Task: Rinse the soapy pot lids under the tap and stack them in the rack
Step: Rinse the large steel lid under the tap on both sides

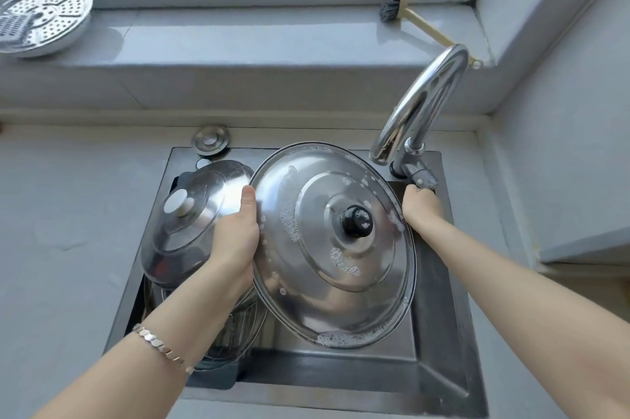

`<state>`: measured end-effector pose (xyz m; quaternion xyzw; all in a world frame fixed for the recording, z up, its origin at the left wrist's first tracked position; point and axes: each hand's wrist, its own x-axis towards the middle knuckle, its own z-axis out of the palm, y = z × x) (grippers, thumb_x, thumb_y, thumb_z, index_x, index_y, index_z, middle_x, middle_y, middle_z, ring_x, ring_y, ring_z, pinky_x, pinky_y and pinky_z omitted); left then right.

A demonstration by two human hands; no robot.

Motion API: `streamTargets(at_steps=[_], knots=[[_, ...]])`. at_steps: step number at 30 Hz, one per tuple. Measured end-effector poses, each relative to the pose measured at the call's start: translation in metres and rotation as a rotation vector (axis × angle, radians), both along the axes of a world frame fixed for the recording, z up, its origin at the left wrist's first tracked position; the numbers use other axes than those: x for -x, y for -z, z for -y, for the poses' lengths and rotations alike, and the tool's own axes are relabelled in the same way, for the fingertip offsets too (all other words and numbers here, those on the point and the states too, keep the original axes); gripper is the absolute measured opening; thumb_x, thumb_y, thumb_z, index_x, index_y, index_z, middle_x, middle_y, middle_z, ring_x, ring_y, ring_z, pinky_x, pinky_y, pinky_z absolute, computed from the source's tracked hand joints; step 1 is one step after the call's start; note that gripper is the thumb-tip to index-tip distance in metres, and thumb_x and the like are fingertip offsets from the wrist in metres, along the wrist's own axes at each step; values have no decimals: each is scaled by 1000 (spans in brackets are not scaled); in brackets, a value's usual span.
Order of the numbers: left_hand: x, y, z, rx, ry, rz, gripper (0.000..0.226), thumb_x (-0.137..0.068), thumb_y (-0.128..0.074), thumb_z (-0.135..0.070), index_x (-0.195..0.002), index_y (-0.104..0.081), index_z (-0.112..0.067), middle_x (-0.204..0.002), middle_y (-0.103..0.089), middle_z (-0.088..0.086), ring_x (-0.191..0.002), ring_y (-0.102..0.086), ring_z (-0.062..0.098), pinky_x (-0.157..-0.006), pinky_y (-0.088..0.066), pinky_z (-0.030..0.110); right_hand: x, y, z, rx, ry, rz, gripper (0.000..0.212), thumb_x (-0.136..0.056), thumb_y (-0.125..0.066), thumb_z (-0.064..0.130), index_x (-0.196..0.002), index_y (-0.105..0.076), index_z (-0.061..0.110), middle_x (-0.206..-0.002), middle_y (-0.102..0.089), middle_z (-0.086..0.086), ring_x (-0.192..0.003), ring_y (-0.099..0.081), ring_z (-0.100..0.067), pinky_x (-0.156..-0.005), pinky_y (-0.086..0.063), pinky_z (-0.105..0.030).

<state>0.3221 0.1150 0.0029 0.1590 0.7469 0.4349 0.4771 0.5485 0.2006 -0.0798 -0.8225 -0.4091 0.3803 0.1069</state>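
Note:
A large steel pot lid with a black knob is tilted over the sink, and soap foam streaks its top and lower rim. My left hand grips its left rim, thumb on top. Behind the lid's right edge, my right hand closes its fingers on the grey tap handle. The chrome tap spout arches above the lid with no water visible. A second steel lid with a white knob leans in the sink's left side, above a dark rack with another lid.
A perforated steamer tray lies on the windowsill at the left, and a dish brush at the right. A round sink plug sits behind the sink. Grey counter runs along both sides.

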Motion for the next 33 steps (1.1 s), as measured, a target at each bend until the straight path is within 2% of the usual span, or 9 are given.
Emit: streamTargets(at_steps=[10,12,15,17,20,23,27,30,33], knots=[[0,1,0,9,-34,36,49,-93,-44,-51,-63,-53,-13,-42,-47,-2,-37,-45,12,-43,-39,18,-9,7,8,-53,-7,-22,41,-95,-28,16,-105,-57,-11,-116,-56,-31,-100,-51,-38,-74,-30,-31],[1,1,0,6,-34,44,48,-93,-44,-51,-66,-55,-12,-54,-52,3,-49,-50,18,-52,-44,25,-8,5,9,-52,20,-45,41,-95,-28,17,-106,-56,-11,-117,-55,-30,-106,-51,-39,-74,-30,-31],[0,-1,1,8,-35,52,48,-92,-43,-51,-70,-56,-11,-64,-51,7,-56,-49,22,-57,-43,29,-3,5,6,-35,134,-83,40,-95,-30,25,-107,-54,-5,-123,-54,-27,-111,-51,-38,-84,-37,-35],[1,-2,1,4,-46,38,48,-93,-43,-51,-69,-55,-11,-64,-51,7,-55,-48,22,-55,-43,28,8,-1,12,-25,218,-66,50,-94,-36,35,-126,-41,-3,-136,-41,-24,-124,-40,-37,-99,-34,-38],[2,-2,2,0,-60,2,48,-93,-42,-50,-69,-55,-11,-63,-51,6,-54,-49,21,-55,-43,28,40,-27,47,-373,20,-65,56,-94,-44,31,-139,-30,2,-144,-27,-16,-134,-24,-30,-110,-21,-36],[3,-2,6,-4,-80,12,46,-93,-42,-51,-70,-56,-13,-67,-55,6,-58,-53,22,-58,-46,29,63,-46,80,-651,-290,-120,30,-96,-44,26,-119,-56,12,-114,-49,-6,-109,-46,-19,-93,-32,-23],[4,-3,16,-25,-51,-10,50,-92,-43,-52,-67,-54,-10,-53,-48,4,-44,-45,18,-49,-38,26,54,-51,68,-499,-213,-241,26,-90,-55,35,-76,-60,14,-70,-55,3,-70,-52,-15,-68,-38,-27],[7,-4,20,-38,-61,7,50,-92,-44,-52,-66,-55,-11,-50,-48,2,-40,-45,15,-48,-39,25,48,-54,60,-408,-138,-448,26,-79,-71,35,-62,-59,19,-60,-53,4,-59,-49,-10,-66,-40,-26],[9,-9,21,-59,-86,65,46,-93,-44,-50,-70,-59,-13,-64,-56,5,-56,-52,20,-59,-46,31,46,-64,62,-376,-258,-549,21,-69,-79,24,-66,-59,27,-60,-45,5,-50,-41,-3,-58,-38,-19]])
